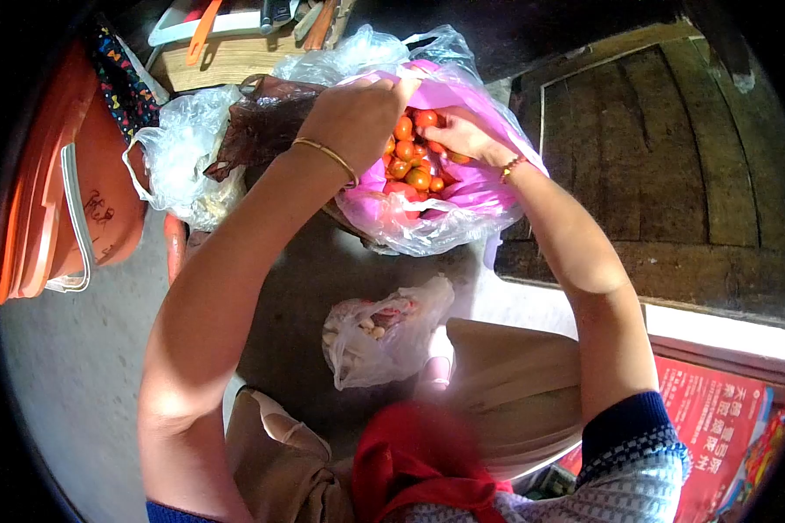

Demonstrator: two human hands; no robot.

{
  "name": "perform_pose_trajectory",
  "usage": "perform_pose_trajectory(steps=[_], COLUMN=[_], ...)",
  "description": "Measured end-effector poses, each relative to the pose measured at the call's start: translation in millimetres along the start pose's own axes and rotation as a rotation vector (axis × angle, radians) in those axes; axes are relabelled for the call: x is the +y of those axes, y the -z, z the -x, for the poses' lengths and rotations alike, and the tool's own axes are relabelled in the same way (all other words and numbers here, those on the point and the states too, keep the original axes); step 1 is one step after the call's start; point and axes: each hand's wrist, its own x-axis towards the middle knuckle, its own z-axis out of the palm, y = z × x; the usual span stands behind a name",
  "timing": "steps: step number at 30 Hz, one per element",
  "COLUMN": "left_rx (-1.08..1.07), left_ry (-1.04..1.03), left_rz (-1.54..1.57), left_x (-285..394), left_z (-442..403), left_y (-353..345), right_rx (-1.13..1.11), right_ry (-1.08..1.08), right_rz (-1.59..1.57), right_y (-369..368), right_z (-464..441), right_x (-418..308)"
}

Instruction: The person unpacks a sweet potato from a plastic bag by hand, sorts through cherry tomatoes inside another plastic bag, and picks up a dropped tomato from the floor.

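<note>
A pink plastic bag [488, 196] stands wide open at the upper centre, with small red and orange tomatoes [418, 179] inside. My left hand [358, 109] is closed at the bag's upper left rim, its fingertips pinching the pink plastic. Reaching into the bag from the right, my right hand [459, 135] has its thumb and fingers around a red tomato [426, 118] at the top of the pile. Clear plastic lies around the pink bag's lower edge. Below it, a small translucent bag [375, 344] holds pale round items and something reddish.
Stacked orange-red buckets [105, 200] stand at the left. Crumpled clear bags [187, 148] and a dark brown bag [266, 122] lie beside the pink one. A wooden board [244, 61] with tools is behind. A wooden door [654, 157] and red printed box [706, 427] are at right.
</note>
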Motion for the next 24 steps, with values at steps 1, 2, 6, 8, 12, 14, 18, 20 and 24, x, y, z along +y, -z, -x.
perform_pose_trajectory(steps=[1, 2, 6, 8, 12, 14, 18, 20, 24], left_rx=[0.018, 0.035, 0.113, 0.084, 0.129, -0.049, 0.055, 0.045, 0.047], left_ry=[0.008, 0.017, -0.047, -0.052, -0.07, -0.007, -0.036, -0.018, 0.041], left_rz=[0.005, 0.01, -0.05, -0.044, -0.077, -0.073, -0.048, -0.036, 0.1], left_x=[-0.8, -1.8, -9.3, -9.4, -9.1, -8.2, -9.8, -13.5, -20.2], left_z=[1.0, 1.9, 4.4, 5.9, 6.9, 6.0, 9.3, 13.2, 18.8], left_y=[-0.6, -1.1, -8.4, -7.1, -6.5, -3.2, -2.0, -2.2, -0.3], right_rx=[-0.001, 0.047, 0.075, 0.068, 0.098, 0.081, 0.1, 0.11, -0.222], right_ry=[0.001, -0.001, 0.058, 0.077, 0.056, 0.054, -0.04, -0.123, -0.162], right_rz=[0.0, -0.022, 0.105, 0.298, 0.28, 0.113, -0.149, -0.197, -0.927], right_y=[-6.5, -13.3, -23.6, -29.4, -32.2, -37.1, -37.1, -32.8, -20.5], right_z=[-4.1, -8.9, -35.4, -38.5, -28.7, -31.7, -13.5, 3.5, 58.8], right_x=[-1.8, -4.0, -2.4, -7.1, -15.6, -1.8, -20.3, -39.4, -67.3])
